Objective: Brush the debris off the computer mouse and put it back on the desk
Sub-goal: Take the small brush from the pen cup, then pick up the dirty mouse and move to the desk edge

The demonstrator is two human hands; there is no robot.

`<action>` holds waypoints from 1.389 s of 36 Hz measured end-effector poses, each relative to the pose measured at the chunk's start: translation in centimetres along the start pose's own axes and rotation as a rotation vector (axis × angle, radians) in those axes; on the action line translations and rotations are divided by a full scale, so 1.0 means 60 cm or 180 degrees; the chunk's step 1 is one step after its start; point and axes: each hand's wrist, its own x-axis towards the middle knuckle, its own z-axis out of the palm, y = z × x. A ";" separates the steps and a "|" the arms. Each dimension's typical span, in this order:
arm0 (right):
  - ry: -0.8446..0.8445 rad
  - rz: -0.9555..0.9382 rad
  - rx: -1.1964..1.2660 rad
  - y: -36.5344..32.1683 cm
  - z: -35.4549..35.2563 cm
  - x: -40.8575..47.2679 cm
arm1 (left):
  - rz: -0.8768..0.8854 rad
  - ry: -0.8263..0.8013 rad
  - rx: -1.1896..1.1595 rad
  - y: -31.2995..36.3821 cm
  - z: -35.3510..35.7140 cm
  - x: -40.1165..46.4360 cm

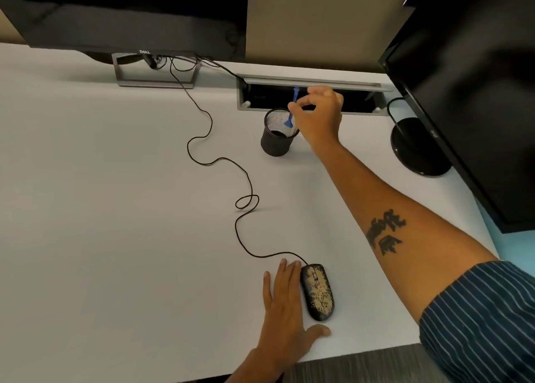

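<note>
Looking down at a white desk (115, 209), bare across its left half, with a grey carpeted floor (362, 368) showing past its near edge. Your left hand (285, 301) lies flat on the desktop, fingers spread, just beside the computer mouse (317, 291); whether the fingers touch its left flank cannot be told. Mouse sits near the front edge, black, its top speckled with tan debris. Its black cable (220, 159) snakes away in loose bends, one small loop midway, toward the stand of the left monitor (130, 14).

Your right hand (318, 113) is stretched far back, fingertips pinching the handle of a small blue brush (291, 110). Brush stands tilted, its pale bristle end down inside the black mesh cup (278, 136). Forearm bare, striped dark-blue sleeve (486, 324) at the elbow.

Behind the cup, an open cable tray (312, 97) is sunk into the desktop, grey lid raised. Second monitor (469, 93) on the right, round black base resting on the desk. Beige partition panel (318, 17) at the back between the two screens.
</note>
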 end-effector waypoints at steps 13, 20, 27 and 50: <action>0.0545 -0.0022 0.0531 0.036 -0.189 -0.137 | -0.0124 -0.0120 -0.0521 0.003 -0.012 0.016; 0.0781 0.0440 0.0665 0.096 -0.286 -0.258 | -0.0142 -0.0061 -0.0595 0.004 -0.013 0.018; 0.1031 0.0858 0.0829 0.143 -0.349 -0.382 | -0.0074 -0.0023 -0.0433 0.005 -0.026 0.026; 0.1623 0.1464 0.1181 0.173 -0.417 -0.587 | 0.0200 -0.0504 -0.1269 0.026 -0.047 0.033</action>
